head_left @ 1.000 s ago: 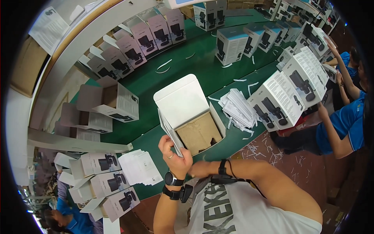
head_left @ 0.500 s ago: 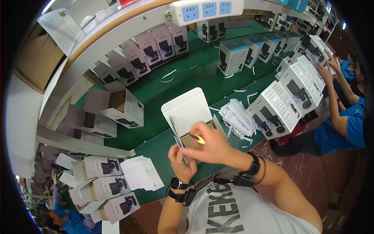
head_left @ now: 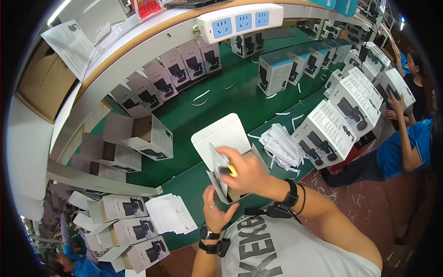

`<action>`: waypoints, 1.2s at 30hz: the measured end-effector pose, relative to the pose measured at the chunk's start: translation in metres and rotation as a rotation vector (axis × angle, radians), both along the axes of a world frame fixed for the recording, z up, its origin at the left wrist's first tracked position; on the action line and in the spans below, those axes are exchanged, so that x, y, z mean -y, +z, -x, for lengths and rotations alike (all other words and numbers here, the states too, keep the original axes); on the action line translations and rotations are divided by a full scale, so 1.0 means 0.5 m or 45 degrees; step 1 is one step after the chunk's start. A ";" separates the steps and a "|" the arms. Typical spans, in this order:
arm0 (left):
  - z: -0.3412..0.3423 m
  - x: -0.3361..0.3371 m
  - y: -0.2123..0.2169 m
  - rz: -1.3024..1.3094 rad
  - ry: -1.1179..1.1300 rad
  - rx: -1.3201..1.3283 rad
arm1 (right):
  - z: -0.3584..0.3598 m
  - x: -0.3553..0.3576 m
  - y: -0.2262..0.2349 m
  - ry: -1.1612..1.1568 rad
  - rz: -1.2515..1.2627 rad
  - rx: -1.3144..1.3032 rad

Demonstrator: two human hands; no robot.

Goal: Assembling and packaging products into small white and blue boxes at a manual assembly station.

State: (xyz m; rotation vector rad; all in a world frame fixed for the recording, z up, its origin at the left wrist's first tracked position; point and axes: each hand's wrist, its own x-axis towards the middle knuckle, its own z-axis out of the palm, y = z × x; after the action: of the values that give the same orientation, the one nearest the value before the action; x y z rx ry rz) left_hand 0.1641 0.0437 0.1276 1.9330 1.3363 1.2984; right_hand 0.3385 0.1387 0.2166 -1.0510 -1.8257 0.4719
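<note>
An open white carton (head_left: 222,131) stands in front of me with its lid flap raised at the back and its brown inner side showing. Over its opening is my right hand (head_left: 247,171), closed around a small yellow-and-black tool (head_left: 232,171), perhaps a cutter. Something pale and thin, like a folded paper, also shows beside those fingers, partly blurred. At the carton's near left corner is my left hand (head_left: 216,210), fingers and thumb apart with nothing between them; whether it touches the cardboard I cannot tell.
White leaflets (head_left: 170,213) lie left, beside open cartons (head_left: 124,207). Another paper pile (head_left: 279,145) and printed boxes (head_left: 323,134) stand right. More open cartons (head_left: 150,134) sit on the green table (head_left: 184,124), under a shelf with a power strip (head_left: 242,22). A co-worker (head_left: 401,143) handles a box.
My left hand has let go of the thin white piece and moved down, opening. My right hand has shifted slightly over the carton, tool still in it. The co-worker's hands have moved lower.
</note>
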 end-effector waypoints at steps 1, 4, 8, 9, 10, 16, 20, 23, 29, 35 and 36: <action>0.025 0.010 -0.009 -0.001 0.007 0.000 | -0.001 0.026 -0.001 -0.029 -0.155 0.043; 0.141 0.043 -0.030 0.516 -0.361 -0.723 | -0.013 0.097 -0.043 0.023 -0.147 0.207; 0.349 0.103 0.029 0.888 -0.372 -1.001 | -0.059 0.147 0.009 0.247 0.283 0.449; 0.379 0.115 0.060 0.958 -0.348 -1.060 | -0.078 0.156 0.019 0.313 0.420 0.512; 0.384 0.122 0.098 0.959 -0.346 -1.056 | -0.100 0.157 0.015 0.281 0.248 0.334; 0.214 0.061 0.143 0.597 -0.250 -0.553 | -0.233 0.113 -0.035 -0.404 0.780 -0.524; -0.028 -0.025 0.112 0.092 -0.367 -0.379 | -0.198 0.099 -0.139 -0.265 1.147 -0.383; -0.109 -0.070 0.070 0.012 -0.371 -0.587 | -0.161 0.110 -0.153 -0.441 0.817 -0.051; -0.107 -0.110 0.060 -0.135 -0.392 -1.010 | -0.223 0.079 -0.115 -0.194 0.761 -0.167; -0.112 -0.105 0.056 -0.125 -0.381 -1.009 | -0.231 -0.018 -0.090 -0.333 0.046 0.400; -0.110 -0.106 0.058 -0.113 -0.379 -1.007 | -0.230 -0.031 -0.100 -0.338 -0.021 0.406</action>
State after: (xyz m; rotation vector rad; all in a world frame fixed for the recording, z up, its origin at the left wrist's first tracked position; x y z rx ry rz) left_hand 0.2193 0.0965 0.1565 2.7253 1.2331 0.4495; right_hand 0.4534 0.1541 0.1667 -1.3960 -1.9201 0.1341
